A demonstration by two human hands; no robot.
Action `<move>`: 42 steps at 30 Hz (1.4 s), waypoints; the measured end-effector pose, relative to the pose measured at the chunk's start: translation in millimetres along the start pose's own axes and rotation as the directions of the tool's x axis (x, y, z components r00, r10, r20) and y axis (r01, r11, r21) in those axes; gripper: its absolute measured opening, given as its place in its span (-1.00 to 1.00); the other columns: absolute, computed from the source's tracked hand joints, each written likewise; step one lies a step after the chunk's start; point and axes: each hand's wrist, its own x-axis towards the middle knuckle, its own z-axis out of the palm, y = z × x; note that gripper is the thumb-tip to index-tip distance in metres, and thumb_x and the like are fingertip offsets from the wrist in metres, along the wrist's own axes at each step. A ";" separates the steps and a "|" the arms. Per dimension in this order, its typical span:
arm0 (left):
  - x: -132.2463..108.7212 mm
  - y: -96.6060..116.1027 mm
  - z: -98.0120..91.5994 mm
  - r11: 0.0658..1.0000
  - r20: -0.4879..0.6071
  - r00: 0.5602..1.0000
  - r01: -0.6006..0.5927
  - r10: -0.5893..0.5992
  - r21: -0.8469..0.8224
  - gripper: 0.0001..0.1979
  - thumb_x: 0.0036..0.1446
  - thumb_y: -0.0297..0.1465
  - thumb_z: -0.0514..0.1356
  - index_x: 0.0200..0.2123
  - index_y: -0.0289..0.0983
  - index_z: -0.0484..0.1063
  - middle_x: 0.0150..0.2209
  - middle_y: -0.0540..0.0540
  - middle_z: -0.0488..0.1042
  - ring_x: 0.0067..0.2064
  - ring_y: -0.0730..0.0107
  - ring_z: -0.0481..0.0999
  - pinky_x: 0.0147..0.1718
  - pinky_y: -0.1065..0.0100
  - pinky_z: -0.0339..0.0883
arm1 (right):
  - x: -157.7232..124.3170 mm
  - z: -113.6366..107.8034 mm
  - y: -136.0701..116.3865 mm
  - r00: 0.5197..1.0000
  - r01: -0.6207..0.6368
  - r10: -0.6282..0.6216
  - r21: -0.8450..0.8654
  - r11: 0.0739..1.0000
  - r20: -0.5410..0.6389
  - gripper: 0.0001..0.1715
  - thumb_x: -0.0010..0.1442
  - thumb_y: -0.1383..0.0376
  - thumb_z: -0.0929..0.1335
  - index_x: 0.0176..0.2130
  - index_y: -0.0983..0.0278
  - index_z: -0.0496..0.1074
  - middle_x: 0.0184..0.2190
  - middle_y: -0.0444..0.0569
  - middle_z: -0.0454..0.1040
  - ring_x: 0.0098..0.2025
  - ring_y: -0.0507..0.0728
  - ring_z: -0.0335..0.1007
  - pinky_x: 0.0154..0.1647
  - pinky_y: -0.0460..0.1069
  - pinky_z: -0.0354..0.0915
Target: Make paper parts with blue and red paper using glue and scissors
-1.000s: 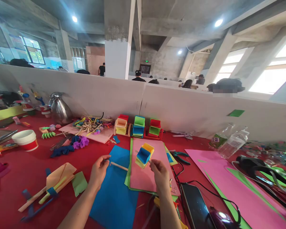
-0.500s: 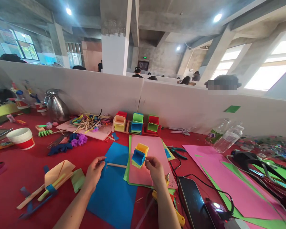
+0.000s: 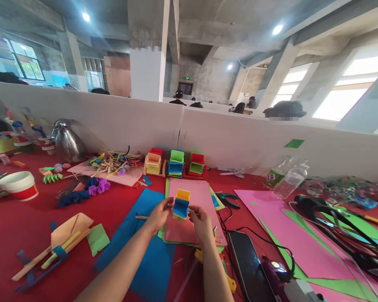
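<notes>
Both hands meet over the pink sheet (image 3: 199,197) and hold a small foam block (image 3: 180,204) with blue, yellow and orange layers. My left hand (image 3: 159,215) pinches its left side. On the block's right side my right hand (image 3: 201,222) has its fingers closed. A thin wooden stick (image 3: 141,217) lies on the blue sheet (image 3: 141,218) just left of my left hand. Three similar layered foam blocks (image 3: 175,163) stand in a row by the white partition.
A phone (image 3: 247,264) and a purple device (image 3: 275,270) with black cables lie right of my right arm. Pliers (image 3: 227,198), plastic bottles (image 3: 286,178), large pink and green sheets (image 3: 299,235), a steel kettle (image 3: 66,140), a white tub (image 3: 19,185) and a stick pile (image 3: 113,161) surround the spot.
My left hand let the wooden stick lie on the blue sheet and moved right onto the foam block. The view shifted slightly left.
</notes>
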 end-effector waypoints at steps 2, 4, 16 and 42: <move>4.8 -5.3 0.0 1.000 0.039 0.999 -0.016 0.016 -0.022 -0.66 -0.01 -0.35 0.14 -0.12 -0.27 0.42 -0.17 -0.15 0.52 -0.13 0.21 0.48 -0.13 0.22 0.33 | 0.4 -0.7 2.1 1.000 0.011 -0.011 0.012 1.000 0.010 -0.63 -0.14 0.10 0.38 -0.36 0.32 0.42 -0.49 -0.04 0.48 -0.41 0.10 0.39 -0.36 0.00 0.30; 3.0 -10.0 -3.8 0.999 0.037 0.999 -0.025 0.026 -0.032 -0.66 -0.02 -0.29 0.15 -0.14 -0.28 0.44 -0.23 -0.13 0.55 -0.17 0.21 0.50 -0.16 0.22 0.34 | 0.3 0.7 3.6 0.999 0.016 -0.017 0.033 0.999 0.034 -0.64 -0.11 0.10 0.36 -0.35 0.31 0.40 -0.46 -0.04 0.48 -0.39 0.11 0.40 -0.33 0.01 0.32; -11.7 -13.2 -15.6 0.999 -0.064 0.998 -0.012 0.009 -0.042 -0.53 -0.01 -0.06 0.11 -0.20 -0.33 0.43 -0.29 -0.16 0.54 -0.22 0.21 0.50 -0.29 0.32 0.34 | -4.9 8.2 2.2 0.992 0.003 -0.006 0.026 1.000 0.123 -0.67 -0.08 0.13 0.35 -0.34 0.31 0.38 -0.51 -0.09 0.45 -0.45 0.05 0.38 -0.43 -0.06 0.31; 5.1 -5.1 -19.8 0.994 -0.251 0.962 -0.105 0.104 0.008 -0.62 -0.02 -0.15 0.15 -0.23 -0.30 0.44 -0.31 -0.12 0.55 -0.25 0.21 0.51 -0.29 0.31 0.36 | 5.6 36.0 -17.0 0.997 -0.010 0.007 0.035 0.999 0.075 -0.71 -0.09 0.21 0.33 -0.31 0.31 0.39 -0.38 -0.04 0.48 -0.40 0.06 0.39 -0.39 -0.05 0.33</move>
